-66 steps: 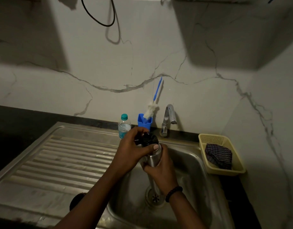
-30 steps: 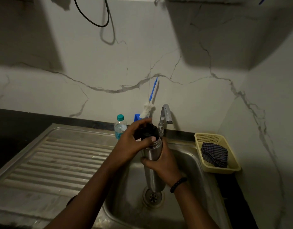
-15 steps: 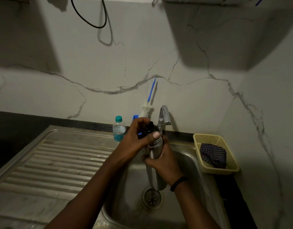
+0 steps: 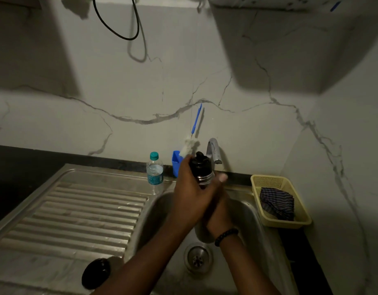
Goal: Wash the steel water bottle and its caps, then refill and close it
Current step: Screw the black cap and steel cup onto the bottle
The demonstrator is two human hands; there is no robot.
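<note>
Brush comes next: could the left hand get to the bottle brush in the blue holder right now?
Probably not yet: the left hand grips the steel bottle. The bottle brush stands unobstructed just behind.

counter (image 4: 34,158) | steel drainboard (image 4: 77,209): plastic bottle (image 4: 155,171), black cap (image 4: 96,273) | yellow basket (image 4: 299,222)

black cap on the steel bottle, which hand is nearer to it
Left. The left hand wraps the bottle neck with its fingers touching the black cap; the right hand holds the steel bottle lower down, below the cap.

Steel water bottle (image 4: 204,181) stands upright over the sink basin (image 4: 247,211), its black cap (image 4: 199,163) on.
</note>
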